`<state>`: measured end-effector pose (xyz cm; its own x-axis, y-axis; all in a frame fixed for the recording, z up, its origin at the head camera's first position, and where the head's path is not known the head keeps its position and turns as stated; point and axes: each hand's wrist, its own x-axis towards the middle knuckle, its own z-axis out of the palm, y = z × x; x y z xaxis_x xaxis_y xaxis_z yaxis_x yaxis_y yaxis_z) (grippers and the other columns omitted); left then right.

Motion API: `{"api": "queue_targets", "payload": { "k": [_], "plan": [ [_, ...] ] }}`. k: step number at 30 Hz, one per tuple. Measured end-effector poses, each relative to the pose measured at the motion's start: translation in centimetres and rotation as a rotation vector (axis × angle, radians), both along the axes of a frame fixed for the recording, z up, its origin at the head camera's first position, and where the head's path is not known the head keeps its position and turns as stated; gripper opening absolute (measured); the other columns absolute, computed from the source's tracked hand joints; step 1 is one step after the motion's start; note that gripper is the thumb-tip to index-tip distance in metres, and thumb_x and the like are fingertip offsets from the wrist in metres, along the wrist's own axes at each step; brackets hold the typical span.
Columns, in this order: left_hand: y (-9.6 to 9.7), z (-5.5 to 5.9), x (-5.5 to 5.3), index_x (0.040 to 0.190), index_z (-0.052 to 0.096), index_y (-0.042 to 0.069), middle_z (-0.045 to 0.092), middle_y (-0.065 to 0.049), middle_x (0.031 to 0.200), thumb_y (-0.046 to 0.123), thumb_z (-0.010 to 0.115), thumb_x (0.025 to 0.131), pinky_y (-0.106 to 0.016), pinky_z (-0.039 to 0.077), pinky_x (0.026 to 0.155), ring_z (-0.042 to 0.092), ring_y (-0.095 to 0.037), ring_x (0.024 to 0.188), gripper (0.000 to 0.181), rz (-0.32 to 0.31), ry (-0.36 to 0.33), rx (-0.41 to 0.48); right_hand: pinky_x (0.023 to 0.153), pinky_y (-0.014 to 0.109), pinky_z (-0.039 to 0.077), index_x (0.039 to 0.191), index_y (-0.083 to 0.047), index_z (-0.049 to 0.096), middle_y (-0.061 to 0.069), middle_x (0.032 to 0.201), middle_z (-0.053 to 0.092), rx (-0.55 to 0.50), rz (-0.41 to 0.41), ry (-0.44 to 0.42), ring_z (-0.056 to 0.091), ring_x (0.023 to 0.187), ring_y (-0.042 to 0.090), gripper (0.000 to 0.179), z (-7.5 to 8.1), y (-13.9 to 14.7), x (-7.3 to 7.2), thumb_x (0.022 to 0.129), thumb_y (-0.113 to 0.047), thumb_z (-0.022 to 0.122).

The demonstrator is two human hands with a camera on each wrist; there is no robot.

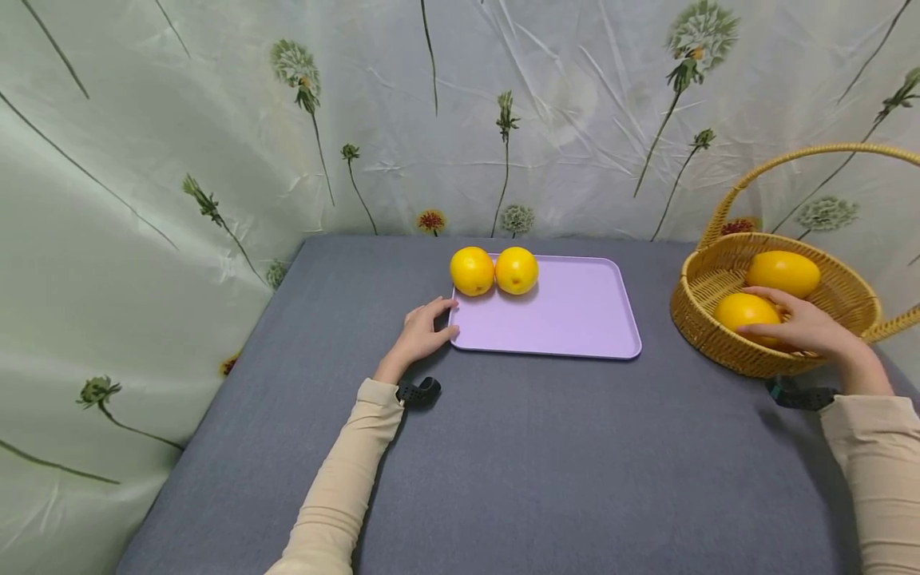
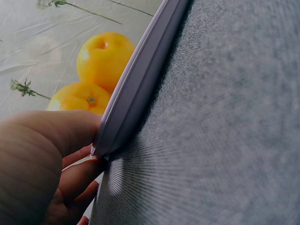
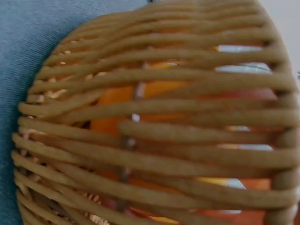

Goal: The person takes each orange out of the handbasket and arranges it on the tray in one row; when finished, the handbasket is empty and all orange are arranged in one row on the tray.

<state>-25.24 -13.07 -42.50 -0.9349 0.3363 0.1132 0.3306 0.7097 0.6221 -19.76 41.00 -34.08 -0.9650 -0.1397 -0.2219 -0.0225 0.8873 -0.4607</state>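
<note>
On the left part of a lilac tray (image 1: 568, 319) sit two oranges (image 1: 472, 271), side by side. My left hand (image 1: 424, 327) touches the tray's left edge, thumb and fingers spread apart along the rim. The left wrist view shows the thumb (image 2: 79, 129) against the rim near a corner. Far right, my right hand (image 1: 805, 323) reaches into a wicker basket (image 1: 707, 335) and holds an orange (image 1: 743, 310) between thumb and fingers. Behind it lies another yellow-orange fruit (image 1: 783, 273), longer in outline. In the right wrist view the basket's weave (image 3: 154, 159) mostly hides the fruit and hand.
The basket's tall handle (image 1: 762, 168) arches above it. Grey cloth (image 1: 575, 463) covers the table. A curtain printed with dandelions (image 1: 402, 144) hangs along the back and left sides. Each wrist bears a dark strap (image 1: 420, 393).
</note>
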Motion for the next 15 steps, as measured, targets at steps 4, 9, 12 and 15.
{"api": "queue_targets", "payload": {
  "k": [4,9,12,15],
  "plan": [
    [-0.1,-0.1,0.0,0.133,0.050,0.005,0.048,-0.015,0.143,0.022,0.060,0.086,-0.054,0.021,0.112,0.034,-0.032,0.140,0.050,-0.002,0.010,0.002,0.066,0.036,0.042,0.146,-0.001,0.020,0.039,0.130,0.035,0.011,-0.046,0.013,0.051,0.092,0.036,0.077,0.0,-0.3,0.1,0.090,-0.041,0.056],
    [-0.2,-0.1,0.0,0.133,0.051,0.005,0.047,-0.016,0.142,0.022,0.060,0.086,-0.055,0.021,0.112,0.034,-0.032,0.140,0.050,-0.005,0.013,0.002,0.056,0.026,0.040,0.147,-0.005,0.020,0.037,0.125,0.038,0.002,-0.100,0.023,0.053,0.065,0.015,0.080,-0.1,-0.8,0.2,0.088,-0.046,0.056],
    [-0.1,0.0,-0.1,0.132,0.051,0.006,0.047,-0.016,0.142,0.023,0.060,0.086,-0.055,0.022,0.112,0.034,-0.032,0.140,0.050,-0.005,0.011,-0.001,0.054,0.026,0.041,0.148,-0.006,0.018,0.037,0.126,0.037,-0.028,-0.133,0.045,0.052,0.057,0.008,0.081,-0.2,-1.1,0.3,0.088,-0.046,0.056],
    [0.0,0.0,-0.1,0.133,0.050,0.007,0.047,-0.016,0.143,0.022,0.060,0.087,-0.054,0.021,0.112,0.033,-0.032,0.141,0.050,0.000,0.000,-0.004,0.053,0.025,0.042,0.149,-0.008,0.017,0.038,0.129,0.035,-0.059,-0.166,0.079,0.054,0.056,0.007,0.082,-0.3,-1.4,0.4,0.088,-0.045,0.057]
  ]
}}
